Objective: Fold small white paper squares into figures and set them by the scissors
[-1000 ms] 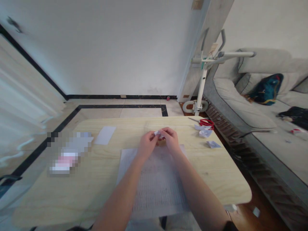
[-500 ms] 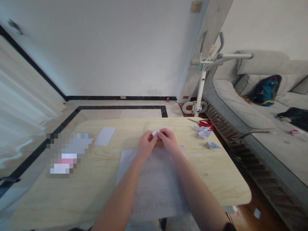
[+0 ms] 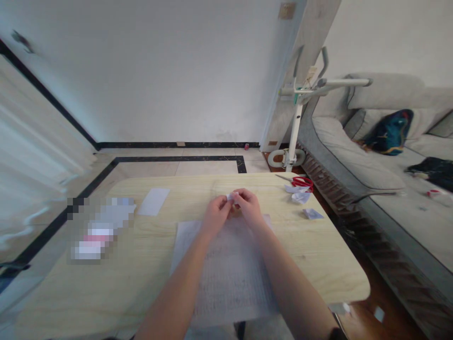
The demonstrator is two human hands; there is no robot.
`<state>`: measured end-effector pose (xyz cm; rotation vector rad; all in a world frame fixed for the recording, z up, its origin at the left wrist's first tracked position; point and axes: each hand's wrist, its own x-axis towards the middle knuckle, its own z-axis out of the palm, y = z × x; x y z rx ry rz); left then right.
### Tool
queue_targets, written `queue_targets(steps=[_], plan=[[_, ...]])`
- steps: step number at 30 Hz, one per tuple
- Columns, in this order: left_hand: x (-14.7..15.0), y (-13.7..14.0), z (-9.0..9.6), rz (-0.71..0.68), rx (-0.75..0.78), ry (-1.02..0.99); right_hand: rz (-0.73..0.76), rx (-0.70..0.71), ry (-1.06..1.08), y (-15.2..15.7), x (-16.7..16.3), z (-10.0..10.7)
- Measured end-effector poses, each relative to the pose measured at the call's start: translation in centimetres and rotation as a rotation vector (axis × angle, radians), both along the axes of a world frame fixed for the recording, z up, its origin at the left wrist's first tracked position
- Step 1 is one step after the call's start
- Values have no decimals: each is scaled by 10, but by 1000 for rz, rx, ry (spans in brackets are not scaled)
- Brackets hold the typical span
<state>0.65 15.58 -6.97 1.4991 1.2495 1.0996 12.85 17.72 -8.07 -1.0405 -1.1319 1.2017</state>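
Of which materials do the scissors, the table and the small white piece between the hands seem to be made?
Scissors: handles look like plastic, evenly red; the slim, grey blades are likely metal.
Table: wood or wood-look laminate, pale with visible grain; the picture leaves this open.
White piece: probably paper, matt and plain, though partly hidden.

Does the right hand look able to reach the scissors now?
Probably yes: nothing seems to lie between the right hand and the scissors, though the hand holds a small paper and paper scraps lie beside them.
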Motion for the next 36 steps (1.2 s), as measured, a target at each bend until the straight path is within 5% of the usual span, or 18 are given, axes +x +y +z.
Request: queue_targets(steps=[14,23,36], plan=[[0,-2,-1,-9,2,-31,-2,-31,-57,-1,1,0],[-3,3,0,237,122,19,22,-22,48,0,1,-2],[-2,1,2,252,135,48,-28,50,16,1,0,-2]])
